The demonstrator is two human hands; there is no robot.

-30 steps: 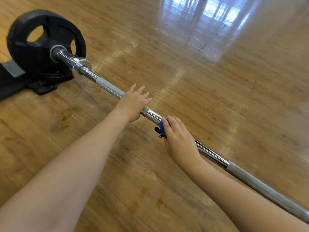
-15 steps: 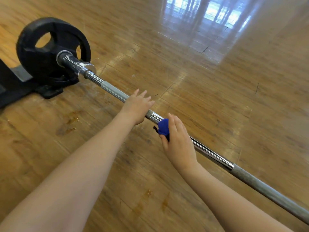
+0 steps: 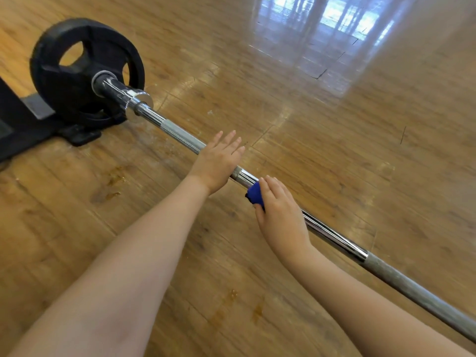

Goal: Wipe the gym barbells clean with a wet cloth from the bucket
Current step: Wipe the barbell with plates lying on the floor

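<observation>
Barbell (image 3: 177, 134) runs diagonally from the upper left of the frame to the lower right, raised off the wooden floor (image 3: 322, 140); one black plate (image 3: 77, 70) sits on its sleeve at upper left, beside a dark base (image 3: 23, 124)

Left hand (image 3: 216, 161) rests on the shaft near frame centre, fingers straight and slightly spread, palm down, not wrapped round the metal. Right hand (image 3: 279, 210), just below and right of it, presses a blue cloth (image 3: 255, 195) against the shaft; fingers lie close together over the cloth, thumb under it, so it looks pinched to the bar

Progress, as a judgement: wiping is mid-shaft. Which stretches are already clean cannot be told. The long run toward the lower right, the sleeve and plate likely remain. No bucket in view

Materials: shaft is round steel, mirror-bright chrome in smooth bands, matte grey and finely knurled in others; the lower right section looks dull and scuffed. Plate is matte black with cut-out grips. Cloth looks soft and bunched small. Floor is glossy planks with brownish stains
</observation>
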